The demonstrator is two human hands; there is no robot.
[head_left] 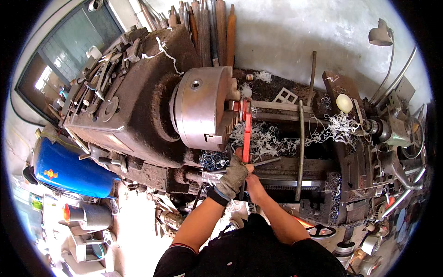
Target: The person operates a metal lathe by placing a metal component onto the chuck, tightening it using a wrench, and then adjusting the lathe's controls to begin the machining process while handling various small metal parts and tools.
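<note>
A long red wrench (247,138) runs from my hands up to the mouth of the big steel lathe chuck (203,108). Its head sits by a red, ring-like part (241,109) at the chuck's jaws; how the two meet is too small to tell. My left hand (233,177), in a grey work glove, is closed around the lower end of the handle. Bare and just beside it, my right hand (254,185) is closed at the same end, its fingers partly hidden. White curly shavings (267,141) lie heaped right of the handle.
A metal rod (301,150) stands across the lathe bed. To the right are the tailstock (392,131) and a pale round object (344,103). Loose tools (104,76) cover the headstock. A blue cylindrical tank (69,166) is at left; bars (221,32) lean on the wall.
</note>
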